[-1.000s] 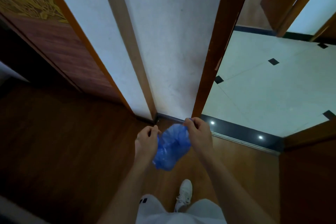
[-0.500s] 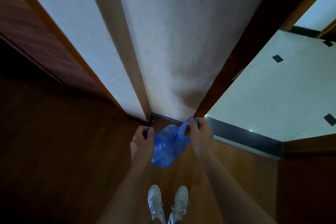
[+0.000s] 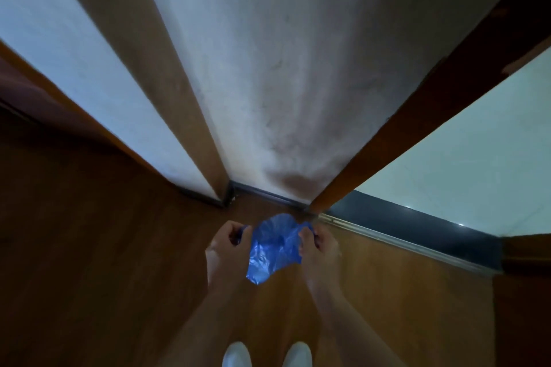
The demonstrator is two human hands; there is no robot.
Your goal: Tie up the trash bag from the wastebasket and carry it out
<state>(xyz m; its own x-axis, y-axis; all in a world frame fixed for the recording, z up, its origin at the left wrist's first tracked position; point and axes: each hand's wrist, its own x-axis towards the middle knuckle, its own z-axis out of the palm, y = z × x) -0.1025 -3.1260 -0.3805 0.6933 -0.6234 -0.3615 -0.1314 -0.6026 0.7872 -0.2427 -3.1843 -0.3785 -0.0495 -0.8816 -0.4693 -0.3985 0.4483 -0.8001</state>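
A small blue plastic trash bag hangs between my two hands above the wooden floor, its body sagging down and to the left. My left hand pinches one top corner of the bag on the left. My right hand pinches the other top corner on the right. Both fists are closed around the plastic, roughly level with each other. No wastebasket is in view.
A white wall with wooden trim stands directly ahead. To the right, a dark threshold leads onto a pale tiled floor. A dark wooden door is at the left. My white shoes stand on the wood floor.
The view has tilted down and moved closer to the wall. The light switch is out of sight. My hands keep their hold on the bag's corners, slightly farther apart.
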